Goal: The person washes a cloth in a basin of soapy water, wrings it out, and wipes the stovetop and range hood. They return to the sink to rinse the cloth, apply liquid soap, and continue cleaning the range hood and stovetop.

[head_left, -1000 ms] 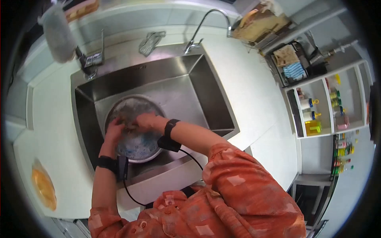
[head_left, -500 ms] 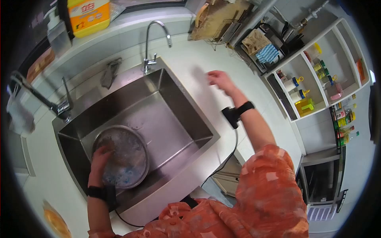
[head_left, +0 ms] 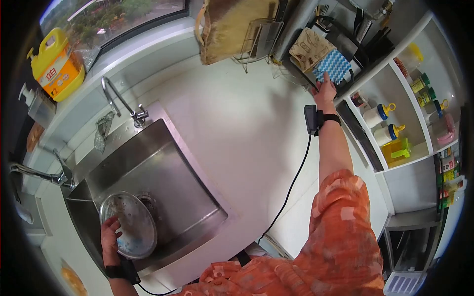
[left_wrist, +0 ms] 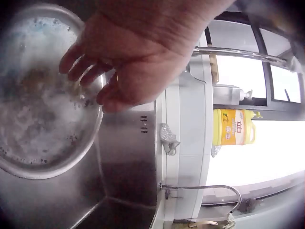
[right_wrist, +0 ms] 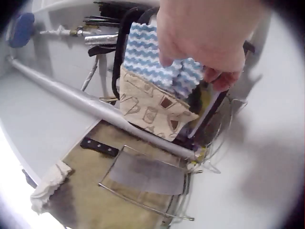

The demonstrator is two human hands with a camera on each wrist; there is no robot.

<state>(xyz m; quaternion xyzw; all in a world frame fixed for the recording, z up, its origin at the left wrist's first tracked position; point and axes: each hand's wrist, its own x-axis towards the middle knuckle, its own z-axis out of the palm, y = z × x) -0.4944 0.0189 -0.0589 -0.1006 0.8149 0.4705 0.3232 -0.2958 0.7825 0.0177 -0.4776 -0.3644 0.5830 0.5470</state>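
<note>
Round silver metal basin point(left_wrist: 33, 174) of cloudy, foamy water sits in the rectangular stainless-steel sink point(head_left: 173, 170). The left hand point(head_left: 109, 238) lies over its rim, fingers loosely bent; whether they touch it cannot be told. Leaning hard there could tip the basin and wet the black wrist camera point(head_left: 131, 271). A thin black cable point(head_left: 289, 190) hangs over the white desk point(head_left: 222, 123); a longer reach might pull it taut. Farther off, well apart from the left, the right hand point(head_left: 326, 92) is at the blue-and-white wavy-striped cloth point(right_wrist: 143, 57), thumb and fingers spread; whether they pinch it is unclear. A hasty tug could drag down the adjoining beige printed cloth point(right_wrist: 147, 105). Beyond is a broad steel cleaver point(right_wrist: 145, 175) with a black handle, a cut risk for any wide sweep.
</note>
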